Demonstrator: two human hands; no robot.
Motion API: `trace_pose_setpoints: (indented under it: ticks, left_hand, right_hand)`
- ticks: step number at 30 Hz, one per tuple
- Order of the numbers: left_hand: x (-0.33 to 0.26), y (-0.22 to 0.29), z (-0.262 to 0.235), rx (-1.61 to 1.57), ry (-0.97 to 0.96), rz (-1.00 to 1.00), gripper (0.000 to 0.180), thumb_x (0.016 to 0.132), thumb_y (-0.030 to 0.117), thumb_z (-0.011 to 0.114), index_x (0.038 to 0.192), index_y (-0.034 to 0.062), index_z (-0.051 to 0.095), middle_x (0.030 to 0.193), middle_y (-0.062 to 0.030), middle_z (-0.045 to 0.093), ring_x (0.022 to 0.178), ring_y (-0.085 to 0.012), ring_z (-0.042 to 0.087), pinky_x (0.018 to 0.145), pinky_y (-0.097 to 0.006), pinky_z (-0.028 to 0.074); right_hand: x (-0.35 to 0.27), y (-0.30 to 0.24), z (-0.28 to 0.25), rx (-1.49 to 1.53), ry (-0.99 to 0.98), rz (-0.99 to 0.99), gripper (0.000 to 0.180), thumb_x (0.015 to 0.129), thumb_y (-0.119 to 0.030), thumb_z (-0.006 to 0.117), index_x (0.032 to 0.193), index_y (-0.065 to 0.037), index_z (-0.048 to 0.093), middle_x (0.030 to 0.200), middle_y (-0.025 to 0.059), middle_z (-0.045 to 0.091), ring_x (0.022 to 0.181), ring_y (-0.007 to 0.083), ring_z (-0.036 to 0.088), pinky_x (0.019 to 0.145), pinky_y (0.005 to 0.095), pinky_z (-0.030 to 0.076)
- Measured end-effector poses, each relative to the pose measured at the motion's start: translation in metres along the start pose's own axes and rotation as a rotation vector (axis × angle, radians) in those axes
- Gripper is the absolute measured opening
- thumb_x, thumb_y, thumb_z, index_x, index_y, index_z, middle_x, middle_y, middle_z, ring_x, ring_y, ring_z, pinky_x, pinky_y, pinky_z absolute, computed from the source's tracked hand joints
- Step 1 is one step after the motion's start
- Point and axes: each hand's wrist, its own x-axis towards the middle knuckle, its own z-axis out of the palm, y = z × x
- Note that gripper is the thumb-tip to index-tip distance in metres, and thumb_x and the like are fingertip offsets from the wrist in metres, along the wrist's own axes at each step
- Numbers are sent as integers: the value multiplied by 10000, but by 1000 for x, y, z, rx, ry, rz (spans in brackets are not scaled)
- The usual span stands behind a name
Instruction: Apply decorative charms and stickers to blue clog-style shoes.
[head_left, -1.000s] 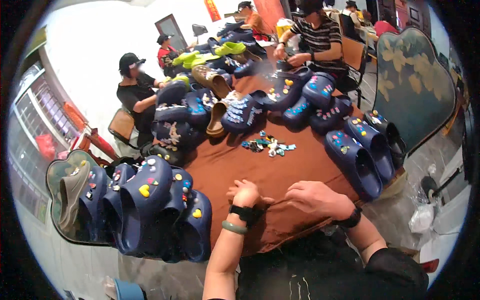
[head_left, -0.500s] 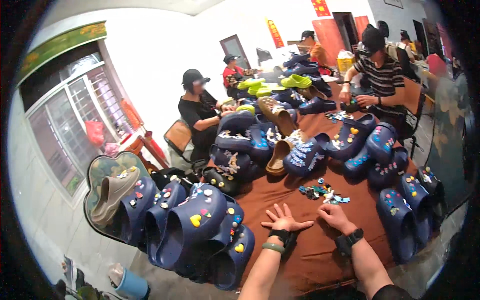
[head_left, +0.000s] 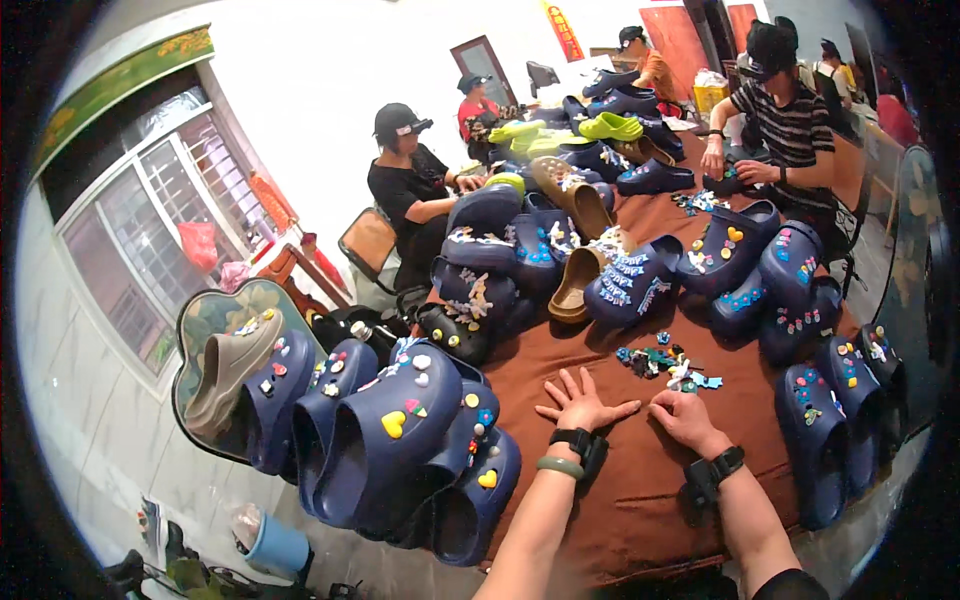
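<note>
Brown cloth (head_left: 640,520), clogs (head_left: 385,465) at edges, room around left hand (head_left: 583,407)

Splayed left grip (head_left: 583,409), loose charms (head_left: 655,362), navy clogs (head_left: 440,447)

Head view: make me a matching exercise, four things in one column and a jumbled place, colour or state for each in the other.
Things:
1. left hand
2. right hand
3. small charms
4. bin

Descriptions:
A. light blue, towards the picture's lower left
B. fingers curled in
C. loose, multicoloured pile on brown cloth
D. fingers spread wide

Pairs: 1-D, 2-B, 3-C, 4-A
</note>
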Motion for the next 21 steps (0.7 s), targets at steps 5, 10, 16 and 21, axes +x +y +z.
trace_pose_setpoints:
  ticks: [5,10,16,21]
  left_hand:
    - [-2,-7,5,-27,-3,-9,1363,529,925,483,1499,96,3,1542,-216,-76,1387,-475,-116,1002,-734,-19]
    - [-6,-8,3,-35,-13,-16,1360,530,915,502,1500,103,2,1542,-211,-84,1389,-470,-120,997,-738,-29]
    - [-3,-6,2,-39,-10,-10,1364,523,916,505,1501,109,1,1543,-210,-80,1389,-470,-119,997,-736,-35]
    - [-10,-13,-4,-46,3,-31,1370,518,922,497,1500,108,0,1542,-212,-80,1388,-471,-123,995,-737,-39]
  right_hand:
    - [-2,3,4,-57,3,-74,154,823,-216,655,835,-64,679,767,115,669,727,285,657,648,368,511]
    - [-4,0,5,-54,-8,-31,156,823,-211,654,820,-56,669,778,118,670,735,285,657,642,374,506]
    - [-2,-1,4,-83,16,-65,152,822,-201,661,828,-49,672,769,125,668,717,289,653,629,374,504]
    - [-3,-17,4,-42,-2,-78,149,818,-199,670,836,-51,675,767,130,665,710,286,650,622,370,501]
